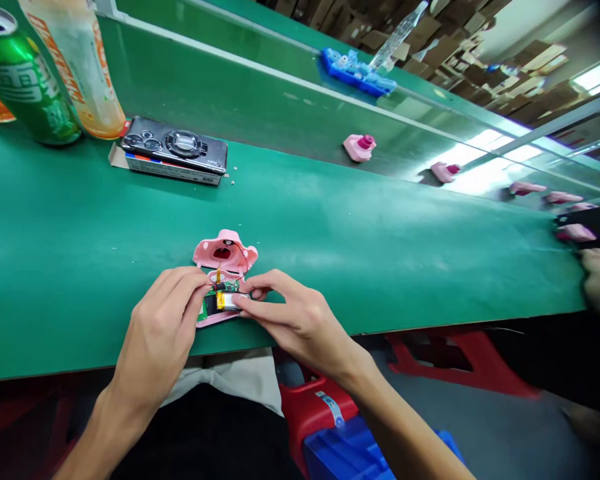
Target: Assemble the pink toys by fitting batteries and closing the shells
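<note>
Near the front edge of the green counter (300,220), between the person's two hands, lies an opened pink casing (221,319) with its inside showing. Its lower shell is a shallow pink tray, the rim visible along the side toward the person. Set in it is a green circuit board (230,285), with a black area next to a silver battery (228,301) that has yellow tape at its left end. A short orange-yellow strip stands up from the board toward the other shell. That upper shell (225,255), just beyond, is pink too, with a wavy, lobed outline, a dark red opening in the middle and a small dark round part above it; a thin red and black wire curves from it down toward the board. The left hand (173,303) pinches at the casing's left side, thumb and fingertips together, though what they grip is too small to tell. The right hand (293,310) has its thumb on the battery and its fingers bent at the board's right edge. Farther back on the counter, a dark phone (180,145) rests on a flat box (173,170), near a green can (27,87) and a plastic bottle (83,70). Toward the right, more pink pieces (360,147) stand apart in a row.
</note>
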Available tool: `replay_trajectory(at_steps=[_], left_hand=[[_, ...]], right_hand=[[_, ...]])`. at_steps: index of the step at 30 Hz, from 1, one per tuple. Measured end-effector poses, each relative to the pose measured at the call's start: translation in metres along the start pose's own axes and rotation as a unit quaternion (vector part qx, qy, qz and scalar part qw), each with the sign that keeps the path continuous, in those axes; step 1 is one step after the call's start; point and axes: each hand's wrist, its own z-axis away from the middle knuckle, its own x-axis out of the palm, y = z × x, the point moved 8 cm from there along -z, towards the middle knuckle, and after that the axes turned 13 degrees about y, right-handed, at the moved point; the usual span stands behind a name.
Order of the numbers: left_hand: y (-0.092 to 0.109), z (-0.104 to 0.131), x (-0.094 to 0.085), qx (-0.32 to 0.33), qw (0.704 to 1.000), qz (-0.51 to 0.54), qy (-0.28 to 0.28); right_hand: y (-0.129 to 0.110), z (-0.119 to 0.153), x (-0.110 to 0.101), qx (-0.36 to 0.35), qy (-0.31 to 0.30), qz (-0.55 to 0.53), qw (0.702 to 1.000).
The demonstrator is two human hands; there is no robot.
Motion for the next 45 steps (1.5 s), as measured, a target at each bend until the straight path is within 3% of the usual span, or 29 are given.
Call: replay_trajectory(at_steps=[11, 16, 22, 29, 32, 35, 37, 39, 40, 41, 42, 43, 45], left_hand=[[0.01, 0.005, 0.006, 0.067, 0.995, -0.066, -0.012], [0.01, 0.017, 0.003, 0.117, 0.987, -0.077, -0.082], [0.011, 0.025, -0.004, 0.191, 0.973, -0.083, -0.096], [0.013, 0.022, 0.0, 0.207, 0.968, -0.115, -0.083], [0.011, 0.023, 0.001, 0.206, 0.968, -0.123, -0.079], [0.011, 0.022, 0.0, 0.211, 0.967, -0.123, -0.068], [0.011, 0.021, -0.001, 0.215, 0.965, -0.132, -0.067], [0.012, 0.021, -0.001, 0.226, 0.961, -0.144, -0.067], [0.013, 0.021, -0.001, 0.231, 0.959, -0.15, -0.067], [0.013, 0.022, -0.001, 0.234, 0.958, -0.153, -0.063], [0.012, 0.022, -0.002, 0.234, 0.958, -0.156, -0.059], [0.011, 0.022, -0.003, 0.232, 0.958, -0.158, -0.055], [0.008, 0.023, -0.005, 0.224, 0.962, -0.15, -0.052]], right_hand=[[-0.02, -0.01, 0.01, -0.105, -0.061, 0.102, 0.987], [-0.026, -0.001, 0.014, -0.11, -0.1, 0.183, 0.972], [-0.026, 0.01, 0.016, -0.154, -0.03, 0.192, 0.969], [-0.013, 0.029, 0.014, -0.107, 0.079, 0.189, 0.973], [-0.018, 0.039, -0.001, -0.116, 0.162, 0.226, 0.954], [-0.008, 0.009, -0.026, -0.051, 0.219, 0.209, 0.952], [0.017, -0.04, -0.027, 0.072, 0.151, 0.187, 0.968], [0.042, -0.089, -0.003, 0.18, -0.038, 0.175, 0.967], [0.047, -0.106, 0.017, 0.198, -0.177, 0.145, 0.953], [0.048, -0.114, 0.036, 0.207, -0.313, 0.133, 0.917], [0.047, -0.122, 0.047, 0.198, -0.402, 0.14, 0.883], [0.044, -0.128, 0.055, 0.183, -0.463, 0.148, 0.855], [0.035, -0.136, 0.064, 0.16, -0.511, 0.178, 0.826]])
